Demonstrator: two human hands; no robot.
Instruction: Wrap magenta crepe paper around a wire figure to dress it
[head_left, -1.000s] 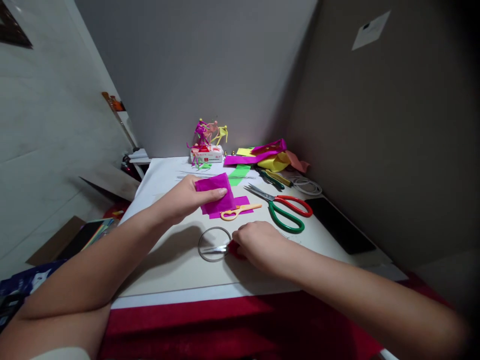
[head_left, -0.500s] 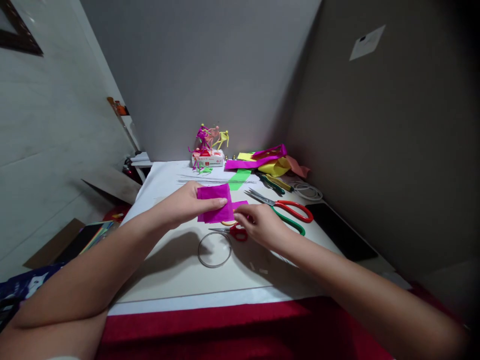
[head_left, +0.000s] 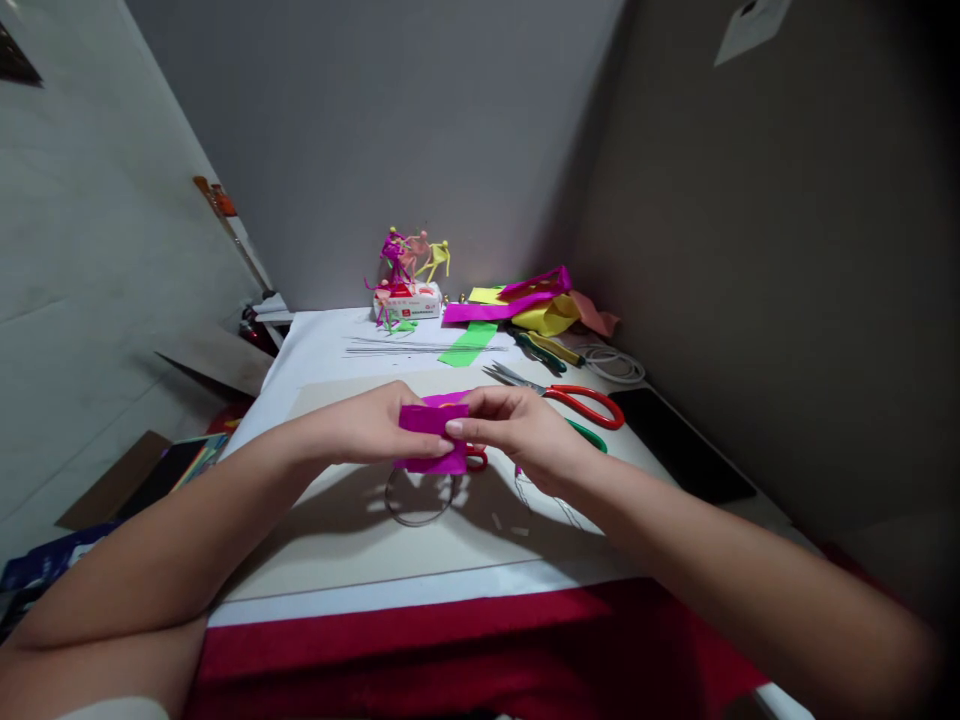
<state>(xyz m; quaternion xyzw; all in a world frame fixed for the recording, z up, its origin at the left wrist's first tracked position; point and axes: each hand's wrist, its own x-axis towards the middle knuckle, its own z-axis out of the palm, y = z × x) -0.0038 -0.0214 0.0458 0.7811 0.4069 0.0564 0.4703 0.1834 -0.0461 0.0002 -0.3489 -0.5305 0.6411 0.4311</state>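
A square of magenta crepe paper, seemingly in layers, is held up over the middle of the table. My left hand is closed on its left side, thumb lying across the front. From the right, my right hand pinches the paper's right edge between thumb and fingers. Beneath the paper lies a ring of thin wire. Small red-handled scissors are mostly hidden behind the paper and hands. Twisted wire pieces lie under my right wrist.
Large scissors with red and green handles lie on the right, by pliers and a black slab. Behind are straight wires, crepe strips and small paper figures on a box.
My right hand has moved left and up from beside the paper and now grips its right edge. My left hand has lowered slightly with the paper. The view has shifted a little.
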